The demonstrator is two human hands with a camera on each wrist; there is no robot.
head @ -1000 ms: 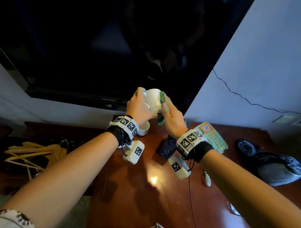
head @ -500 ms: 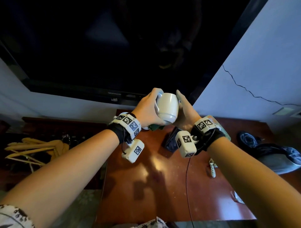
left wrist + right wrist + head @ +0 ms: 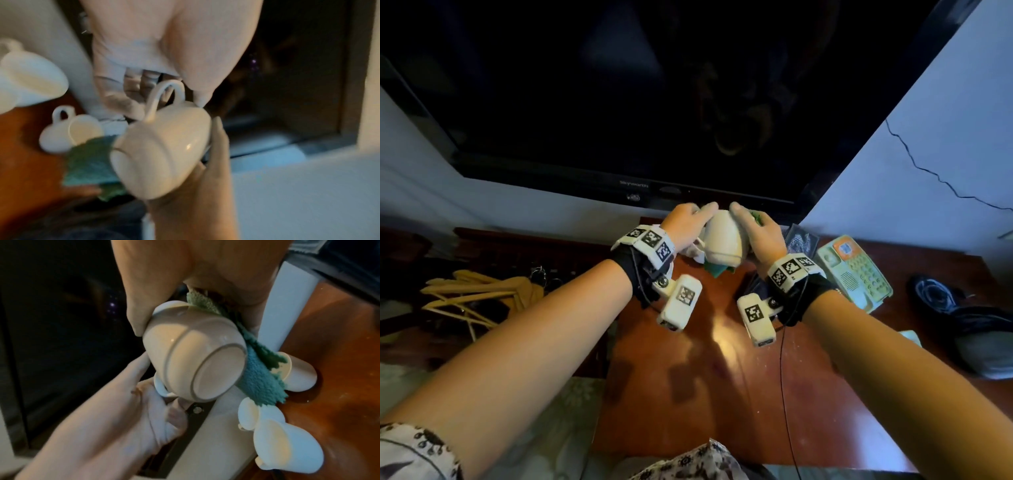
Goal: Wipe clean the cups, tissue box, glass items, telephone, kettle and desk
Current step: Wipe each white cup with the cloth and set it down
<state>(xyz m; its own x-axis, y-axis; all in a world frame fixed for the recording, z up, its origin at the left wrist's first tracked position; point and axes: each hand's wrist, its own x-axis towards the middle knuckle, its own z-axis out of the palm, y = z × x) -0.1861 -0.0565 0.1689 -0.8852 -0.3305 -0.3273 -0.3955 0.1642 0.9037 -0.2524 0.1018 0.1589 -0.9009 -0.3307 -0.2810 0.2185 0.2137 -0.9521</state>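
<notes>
A white cup [image 3: 723, 241] is held tilted above the back of the desk [image 3: 722, 377], its base turned toward me. My left hand [image 3: 697, 214] grips it at the handle [image 3: 164, 91], fingers curled there. My right hand [image 3: 748, 219] wraps the cup's other side and presses a green cloth [image 3: 259, 374] against it, thumb on the cup wall. The cloth hangs out below the cup [image 3: 717, 269]. Other white cups [image 3: 68, 131] [image 3: 287, 449] lie on the desk beneath. A green telephone [image 3: 856, 270] sits to the right.
A large dark TV [image 3: 619, 85] stands close behind the hands. A dark packet [image 3: 799, 240] lies beside the telephone, and a thin black cord [image 3: 784, 394] runs down the desk. Yellow hangers [image 3: 482, 294] lie left of the desk, a dark bag [image 3: 979, 335] right.
The cup has been turned so its base faces me. My right hand with the cloth has slid round its side, and both hands have come lower.
</notes>
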